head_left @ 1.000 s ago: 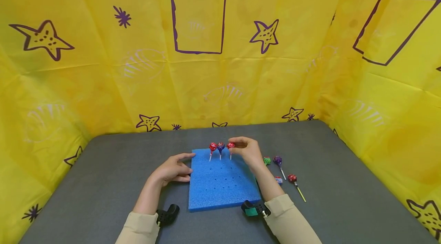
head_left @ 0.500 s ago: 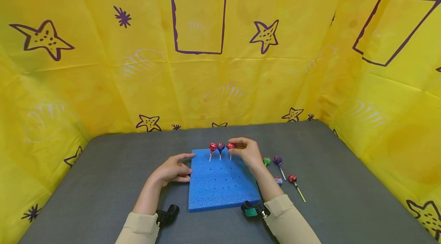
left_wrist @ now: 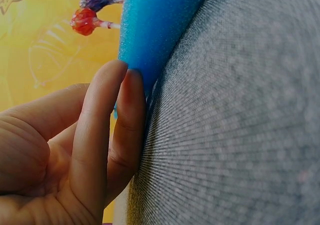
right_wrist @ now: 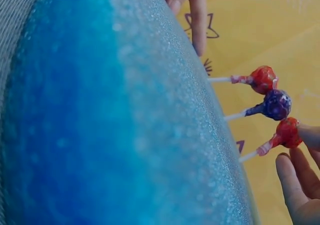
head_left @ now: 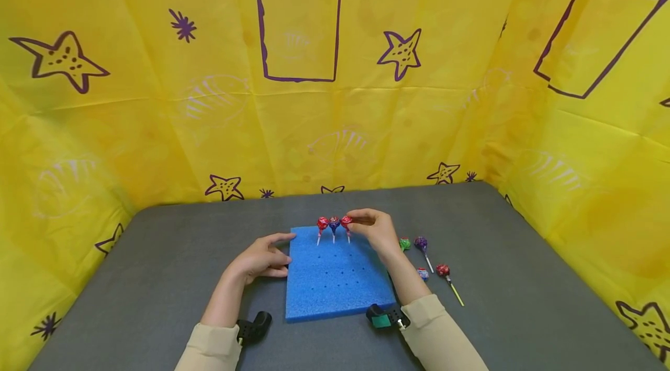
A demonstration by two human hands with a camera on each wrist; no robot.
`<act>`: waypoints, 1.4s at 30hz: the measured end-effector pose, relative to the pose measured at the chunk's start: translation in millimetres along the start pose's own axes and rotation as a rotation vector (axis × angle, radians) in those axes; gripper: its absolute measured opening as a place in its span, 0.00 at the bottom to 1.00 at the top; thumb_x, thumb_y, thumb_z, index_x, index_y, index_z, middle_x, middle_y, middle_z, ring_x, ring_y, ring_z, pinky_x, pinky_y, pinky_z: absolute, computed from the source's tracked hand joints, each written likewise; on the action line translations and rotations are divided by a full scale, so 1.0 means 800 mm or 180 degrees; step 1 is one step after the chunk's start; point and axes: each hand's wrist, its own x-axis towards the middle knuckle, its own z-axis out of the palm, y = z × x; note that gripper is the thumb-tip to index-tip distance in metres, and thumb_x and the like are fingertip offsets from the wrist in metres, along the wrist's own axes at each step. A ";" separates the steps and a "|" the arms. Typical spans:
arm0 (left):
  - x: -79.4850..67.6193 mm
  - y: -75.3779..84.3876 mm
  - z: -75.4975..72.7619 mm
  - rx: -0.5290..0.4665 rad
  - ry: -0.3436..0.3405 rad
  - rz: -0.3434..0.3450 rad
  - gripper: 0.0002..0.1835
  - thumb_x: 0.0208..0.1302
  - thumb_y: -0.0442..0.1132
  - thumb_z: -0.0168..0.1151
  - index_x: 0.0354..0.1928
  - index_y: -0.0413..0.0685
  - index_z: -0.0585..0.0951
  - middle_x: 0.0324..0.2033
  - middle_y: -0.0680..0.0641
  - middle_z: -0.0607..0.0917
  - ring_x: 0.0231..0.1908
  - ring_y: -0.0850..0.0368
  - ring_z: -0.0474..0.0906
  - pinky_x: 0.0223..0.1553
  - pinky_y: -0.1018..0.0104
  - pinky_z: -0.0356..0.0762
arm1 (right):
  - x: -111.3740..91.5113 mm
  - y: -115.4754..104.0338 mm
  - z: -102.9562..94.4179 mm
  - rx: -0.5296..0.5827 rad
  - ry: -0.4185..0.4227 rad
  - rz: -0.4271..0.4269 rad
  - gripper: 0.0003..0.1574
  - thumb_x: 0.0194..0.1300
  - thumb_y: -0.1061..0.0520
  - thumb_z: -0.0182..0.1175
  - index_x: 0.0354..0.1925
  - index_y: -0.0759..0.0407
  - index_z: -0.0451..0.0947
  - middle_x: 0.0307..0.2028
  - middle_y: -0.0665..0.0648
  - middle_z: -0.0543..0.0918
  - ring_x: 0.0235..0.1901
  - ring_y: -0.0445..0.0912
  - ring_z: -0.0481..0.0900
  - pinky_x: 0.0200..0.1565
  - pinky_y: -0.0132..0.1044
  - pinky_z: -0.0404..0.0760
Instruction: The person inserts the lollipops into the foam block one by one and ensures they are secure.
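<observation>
A blue foam board (head_left: 314,301) with rows of small holes lies on the table. Along its far edge, two red lollipops and a purple lollipop (head_left: 335,222) stand stuck in by their sticks. My right hand (head_left: 379,234) has its fingertips at the wrapped head of the rightmost red lollipop (head_left: 346,222), whose stick leans a little left. In the right wrist view, fingers curl round that red lollipop (right_wrist: 288,132). My left hand (head_left: 260,259) rests at the board's left edge, fingers spread and touching its side; in the left wrist view, fingertips meet the blue foam (left_wrist: 155,25).
Right of the board lie loose lollipops: a green one (head_left: 405,243), a purple one (head_left: 421,243), a red one with a yellow stick (head_left: 443,270) and a blue-and-red one (head_left: 423,273). Yellow printed cloth (head_left: 293,138) walls the grey table (head_left: 173,278).
The rightmost red lollipop's head has tipped slightly left, toward the purple one, with my right fingers at it. Both hands stay almost in place; the head view has shifted slightly.
</observation>
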 end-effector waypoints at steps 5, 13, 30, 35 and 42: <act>0.000 0.001 0.000 -0.0004 0.0011 -0.0012 0.34 0.64 0.30 0.62 0.72 0.48 0.65 0.33 0.43 0.83 0.26 0.59 0.83 0.31 0.69 0.87 | 0.000 -0.001 -0.002 0.0020 0.0004 0.0021 0.15 0.61 0.64 0.66 0.48 0.63 0.84 0.48 0.64 0.86 0.44 0.47 0.84 0.50 0.38 0.86; 0.002 0.000 0.001 0.0001 0.0029 -0.0038 0.34 0.64 0.30 0.61 0.72 0.49 0.66 0.34 0.43 0.83 0.26 0.59 0.82 0.30 0.69 0.87 | 0.000 -0.008 -0.006 0.0060 0.0000 -0.0035 0.20 0.62 0.64 0.65 0.53 0.67 0.81 0.52 0.68 0.84 0.51 0.52 0.83 0.52 0.39 0.85; 0.000 0.000 0.001 -0.0020 -0.0032 0.0055 0.35 0.64 0.30 0.62 0.73 0.47 0.64 0.33 0.43 0.83 0.26 0.61 0.82 0.31 0.69 0.87 | -0.004 -0.030 -0.059 -0.0168 0.0236 0.0053 0.22 0.65 0.59 0.64 0.57 0.61 0.79 0.57 0.64 0.82 0.54 0.53 0.81 0.59 0.46 0.82; 0.001 0.001 0.001 -0.0012 -0.0022 0.0058 0.35 0.64 0.29 0.62 0.73 0.46 0.65 0.34 0.43 0.83 0.26 0.60 0.83 0.31 0.68 0.87 | -0.009 -0.025 -0.087 -0.0203 0.0286 0.0159 0.23 0.67 0.58 0.62 0.59 0.61 0.78 0.60 0.65 0.80 0.54 0.50 0.81 0.62 0.49 0.79; 0.003 0.000 0.002 0.0006 -0.0004 0.0048 0.34 0.64 0.30 0.61 0.73 0.47 0.65 0.35 0.42 0.83 0.27 0.60 0.83 0.32 0.67 0.87 | -0.015 -0.024 -0.119 -0.0210 0.0361 0.0371 0.24 0.68 0.58 0.61 0.61 0.64 0.76 0.60 0.65 0.79 0.48 0.44 0.84 0.59 0.39 0.83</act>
